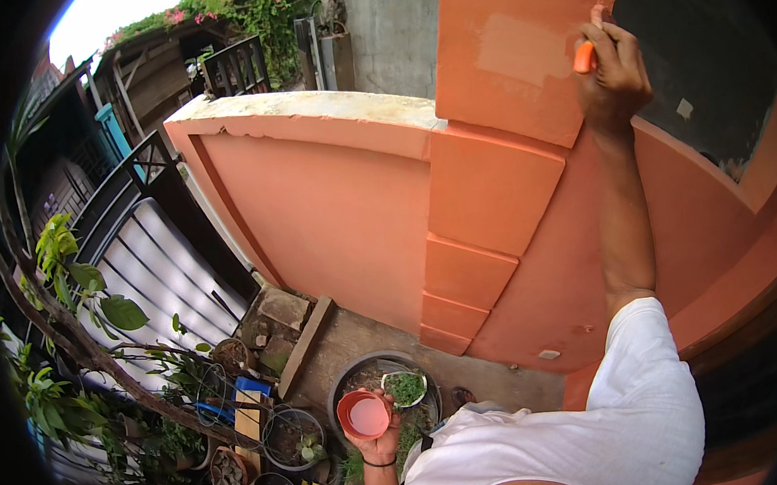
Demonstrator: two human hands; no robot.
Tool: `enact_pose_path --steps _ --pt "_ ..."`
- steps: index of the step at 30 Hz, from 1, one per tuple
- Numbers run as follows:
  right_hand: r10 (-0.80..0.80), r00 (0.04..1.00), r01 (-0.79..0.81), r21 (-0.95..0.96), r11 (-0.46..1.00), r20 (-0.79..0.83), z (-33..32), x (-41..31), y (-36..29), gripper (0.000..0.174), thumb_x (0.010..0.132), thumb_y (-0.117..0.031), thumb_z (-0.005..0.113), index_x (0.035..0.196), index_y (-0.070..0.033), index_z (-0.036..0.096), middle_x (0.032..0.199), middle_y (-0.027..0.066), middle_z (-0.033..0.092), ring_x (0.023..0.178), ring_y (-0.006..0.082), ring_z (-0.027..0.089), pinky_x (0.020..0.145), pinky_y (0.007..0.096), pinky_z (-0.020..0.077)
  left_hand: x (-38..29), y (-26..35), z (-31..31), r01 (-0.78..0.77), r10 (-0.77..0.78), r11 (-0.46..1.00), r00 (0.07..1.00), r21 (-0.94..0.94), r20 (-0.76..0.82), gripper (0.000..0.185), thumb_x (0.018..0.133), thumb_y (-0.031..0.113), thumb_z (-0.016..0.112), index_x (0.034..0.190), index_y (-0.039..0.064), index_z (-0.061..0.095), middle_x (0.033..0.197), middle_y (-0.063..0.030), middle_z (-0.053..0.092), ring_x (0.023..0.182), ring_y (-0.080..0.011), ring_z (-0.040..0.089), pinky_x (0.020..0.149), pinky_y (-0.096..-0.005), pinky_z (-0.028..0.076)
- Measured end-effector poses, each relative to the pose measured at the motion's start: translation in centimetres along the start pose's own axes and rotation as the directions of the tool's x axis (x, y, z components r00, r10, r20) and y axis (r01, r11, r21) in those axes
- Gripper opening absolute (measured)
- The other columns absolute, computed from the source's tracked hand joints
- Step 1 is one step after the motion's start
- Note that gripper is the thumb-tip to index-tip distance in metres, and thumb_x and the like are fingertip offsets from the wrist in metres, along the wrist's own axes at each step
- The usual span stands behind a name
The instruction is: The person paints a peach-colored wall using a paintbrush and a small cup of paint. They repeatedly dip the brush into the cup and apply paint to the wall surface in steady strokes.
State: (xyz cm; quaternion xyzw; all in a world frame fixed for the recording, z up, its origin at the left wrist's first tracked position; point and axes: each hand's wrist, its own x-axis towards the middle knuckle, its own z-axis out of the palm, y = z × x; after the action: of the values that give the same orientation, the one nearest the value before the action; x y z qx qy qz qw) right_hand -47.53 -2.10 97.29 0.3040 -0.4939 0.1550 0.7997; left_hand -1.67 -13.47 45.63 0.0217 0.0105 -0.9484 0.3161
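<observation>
High up at the right, my right hand grips an orange-handled paintbrush. My fingers hide most of its head, which is near the right edge of a raised block on the orange wall pillar. A paler, dull patch marks the same block, left of the hand. Low in the view, my left hand holds a small reddish-orange cup from its side and below. Pale pink liquid, apparently paint, lies inside it.
Below the cup stands a large round planter. Several plant pots, a wooden plank and a leaning branch crowd the left. A low orange wall runs to a black metal gate. A dark window adjoins the pillar.
</observation>
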Motion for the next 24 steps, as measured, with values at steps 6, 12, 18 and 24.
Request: enact_pose_path --steps 6,12,18,24 --pt "-0.129 0.974 0.159 -0.154 0.975 0.186 6.9 -3.3 -7.0 0.009 0.085 -0.01 0.075 0.083 -0.017 0.069 0.092 0.0101 0.063 0.072 0.0221 0.067 0.057 0.0338 0.0577 -0.2 0.6 -0.8 -0.049 0.05 0.999 0.997 -0.009 0.056 0.08 0.091 0.058 0.083 0.148 0.007 0.06 0.141 -0.0241 0.062 0.132 -0.0433 0.061 0.092 -0.0527 0.067" --pt "-0.037 0.986 -0.04 0.447 0.894 0.163 4.8 -2.6 -10.5 0.016 0.086 -0.002 0.081 0.093 -0.015 0.073 0.094 0.0087 0.071 0.076 0.0243 0.072 0.058 0.0345 0.0581 -1.4 -0.2 -0.7 -0.071 0.071 0.997 0.997 -0.028 0.008 0.07 0.1 0.061 0.068 0.146 0.009 0.062 0.14 -0.021 0.064 0.129 -0.0423 0.065 0.085 -0.0544 0.067" --pt "0.495 0.813 -0.53 0.742 0.409 0.308 3.6 -1.8 2.9 0.006 0.097 -0.003 0.083 0.102 -0.001 0.08 0.096 0.0006 0.08 0.084 0.005 0.072 0.074 0.0232 0.0583 -1.8 -0.5 -0.3 -0.031 0.032 0.998 0.999 -0.062 0.019 0.067 0.102 0.058 0.067 0.147 0.009 0.062 0.141 -0.0213 0.064 0.128 -0.0426 0.066 0.085 -0.0555 0.067" --pt "0.096 0.992 -0.044 0.501 0.864 -0.079 -0.1 2.1 8.3 0.016 0.093 0.002 0.08 0.104 -0.01 0.082 0.109 0.0089 0.082 0.094 0.0205 0.081 0.078 0.0315 0.0639 -0.8 0.0 -0.9 -0.027 0.026 0.998 0.999 -0.063 -0.02 0.066 0.101 0.058 0.066 0.147 0.01 0.062 0.139 -0.0217 0.067 0.128 -0.0421 0.066 0.083 -0.0538 0.066"
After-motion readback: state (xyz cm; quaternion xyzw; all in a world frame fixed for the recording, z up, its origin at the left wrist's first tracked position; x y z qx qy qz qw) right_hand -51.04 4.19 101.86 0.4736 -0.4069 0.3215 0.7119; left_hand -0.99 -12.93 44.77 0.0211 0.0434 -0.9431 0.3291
